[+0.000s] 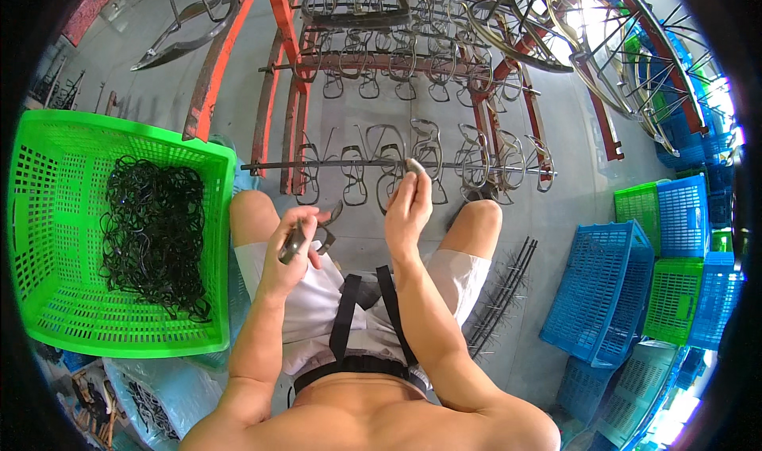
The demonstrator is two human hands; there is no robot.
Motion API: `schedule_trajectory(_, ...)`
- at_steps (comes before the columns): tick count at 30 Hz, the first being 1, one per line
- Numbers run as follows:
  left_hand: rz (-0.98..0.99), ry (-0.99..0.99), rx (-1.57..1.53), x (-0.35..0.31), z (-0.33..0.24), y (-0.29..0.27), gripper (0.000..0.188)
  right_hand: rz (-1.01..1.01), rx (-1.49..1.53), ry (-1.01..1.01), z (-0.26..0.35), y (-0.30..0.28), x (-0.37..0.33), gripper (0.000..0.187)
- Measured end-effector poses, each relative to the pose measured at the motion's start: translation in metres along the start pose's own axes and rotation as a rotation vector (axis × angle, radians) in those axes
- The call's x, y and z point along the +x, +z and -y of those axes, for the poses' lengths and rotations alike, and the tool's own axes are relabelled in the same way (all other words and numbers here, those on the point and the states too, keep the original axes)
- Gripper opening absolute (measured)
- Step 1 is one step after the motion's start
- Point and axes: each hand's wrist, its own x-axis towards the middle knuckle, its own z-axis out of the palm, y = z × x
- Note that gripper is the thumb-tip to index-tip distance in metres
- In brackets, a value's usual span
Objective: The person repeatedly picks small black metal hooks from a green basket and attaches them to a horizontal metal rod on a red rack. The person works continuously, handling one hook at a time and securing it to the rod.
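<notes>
My left hand [278, 272] is closed around dark, glossy eyeglass frames [294, 242], held above my left thigh; the fingers hide how many there are. Farther forward, my right hand [410, 217] reaches up to a thin metal rod [270, 165]. Its fingers are pinched at an eyeglass frame [414, 166] there, a grey end of which shows past the fingertips. Several other eyeglass frames [355, 187] hang along this rod on both sides of my right hand. A large green basket [221, 244] on my left contains a tangled heap of dark eyeglass frames [155, 237].
Red metal rack posts [278, 109] support more rods of hanging frames ahead. Long racks [667, 62] with frames jut in at upper right. Blue crates [591, 292] and green crates [675, 300] are stacked at right. Spiky rods [504, 292] lie on the floor beside my right leg.
</notes>
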Motion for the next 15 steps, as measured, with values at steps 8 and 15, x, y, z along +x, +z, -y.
schedule_trajectory(8,0.035,0.205,0.152,-0.002,0.038,-0.016,0.008,-0.238,0.243,0.241,0.008,0.057,0.014,0.022)
schedule_trajectory(15,0.087,-0.022,-0.271,-0.001,0.032,-0.024,0.025,-0.174,0.332,0.297,0.006,0.055,0.024,0.023)
